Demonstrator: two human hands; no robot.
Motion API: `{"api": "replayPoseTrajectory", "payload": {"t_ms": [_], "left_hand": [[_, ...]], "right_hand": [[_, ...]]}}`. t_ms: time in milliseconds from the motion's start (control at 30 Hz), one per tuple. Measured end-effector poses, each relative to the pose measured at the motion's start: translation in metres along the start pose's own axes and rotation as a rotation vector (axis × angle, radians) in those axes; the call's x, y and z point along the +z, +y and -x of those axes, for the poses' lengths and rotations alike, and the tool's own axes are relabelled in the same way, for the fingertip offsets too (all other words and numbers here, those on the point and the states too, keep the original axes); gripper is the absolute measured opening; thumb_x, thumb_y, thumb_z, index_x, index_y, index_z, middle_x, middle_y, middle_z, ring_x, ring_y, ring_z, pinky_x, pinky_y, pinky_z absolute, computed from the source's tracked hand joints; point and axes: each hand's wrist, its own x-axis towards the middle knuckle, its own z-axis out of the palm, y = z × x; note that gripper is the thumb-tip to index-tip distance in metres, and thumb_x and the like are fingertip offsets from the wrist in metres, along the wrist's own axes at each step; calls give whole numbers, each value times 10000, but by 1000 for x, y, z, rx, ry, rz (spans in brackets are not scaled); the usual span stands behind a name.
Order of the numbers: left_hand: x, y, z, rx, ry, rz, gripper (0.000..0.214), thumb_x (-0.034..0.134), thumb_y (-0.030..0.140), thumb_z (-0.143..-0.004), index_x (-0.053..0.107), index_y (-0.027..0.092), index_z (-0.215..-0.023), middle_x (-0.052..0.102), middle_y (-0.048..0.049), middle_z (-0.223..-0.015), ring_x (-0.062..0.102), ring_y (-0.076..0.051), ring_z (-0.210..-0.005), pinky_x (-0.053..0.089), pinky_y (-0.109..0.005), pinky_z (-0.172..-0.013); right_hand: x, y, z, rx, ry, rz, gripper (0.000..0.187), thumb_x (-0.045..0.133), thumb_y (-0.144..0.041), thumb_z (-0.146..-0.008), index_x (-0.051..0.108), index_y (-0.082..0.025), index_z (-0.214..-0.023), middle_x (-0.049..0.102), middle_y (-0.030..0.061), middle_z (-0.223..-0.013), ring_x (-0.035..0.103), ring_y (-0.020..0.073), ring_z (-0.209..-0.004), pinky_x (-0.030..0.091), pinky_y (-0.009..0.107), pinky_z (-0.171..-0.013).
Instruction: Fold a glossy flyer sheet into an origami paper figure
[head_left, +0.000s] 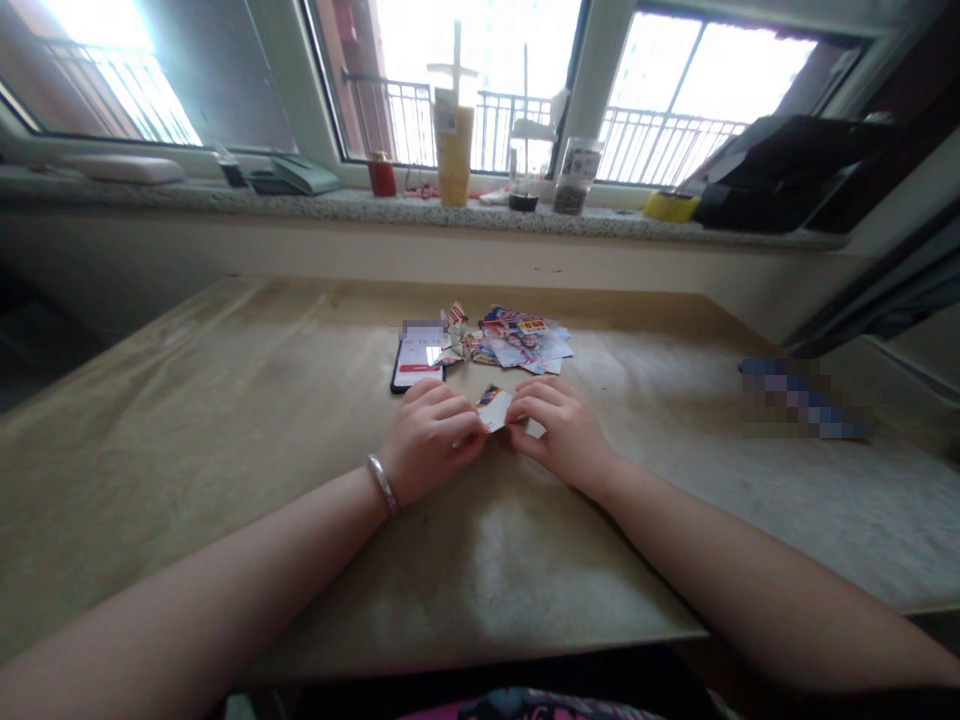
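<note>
Silver bracelet (382, 483) is worn on the left wrist. The paper piece (495, 408), small, folded and colour-printed, is pinched between the curled left hand (431, 435) and right hand (559, 430). Phone (417, 362) is laid flat beyond the left hand, and glossy paper scraps (525, 342) are piled beyond the right. No print can be read. The tabletop (225, 420) is worn tan, and a speckled stone windowsill (337, 205) is seen behind.

A broad tan wooden table (225, 420) stood beneath a speckled grey stone windowsill (337, 205). Bright daylight poured through large white-framed windows (705, 90), and a metal balcony railing (675, 140) showed outside
</note>
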Motion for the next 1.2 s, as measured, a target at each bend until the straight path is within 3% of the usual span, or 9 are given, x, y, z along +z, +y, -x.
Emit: {"api": "replayPoseTrajectory", "payload": {"t_ms": [600,800,1000,1200], "left_hand": [[1,-7,3,-82,-59,66,123,574,256,-842,633,203,-748,642,-4,-734,539,-141,-712,406,-307,-754],[3,-15,7,-142,64,137,108,599,248,-840,664,195,-774,656,-20,-771,566,-141,-734,430,-310,-750],[-3,-16,7,-112,162,162,86,625,229,-836,708,254,-835,644,1,-758,560,-123,-710,436,-304,-725],[-1,-13,11,-120,235,173,187,585,139,-836,712,277,-835,575,-36,-974,559,-159,-941,486,-330,-815]], "right_hand": [[-4,2,3,18,41,80,95,575,-180,-802,622,-216,-728,657,34,-819,567,187,-839,461,334,-783],[-6,4,4,42,110,79,93,572,-178,-806,623,-220,-741,639,32,-785,551,187,-805,460,333,-763],[-8,2,5,31,43,99,96,553,-202,-825,626,-213,-764,634,31,-749,551,183,-776,456,324,-738],[-8,2,6,20,-5,58,96,544,-218,-840,629,-219,-797,655,24,-761,571,174,-782,463,311,-740]]}}
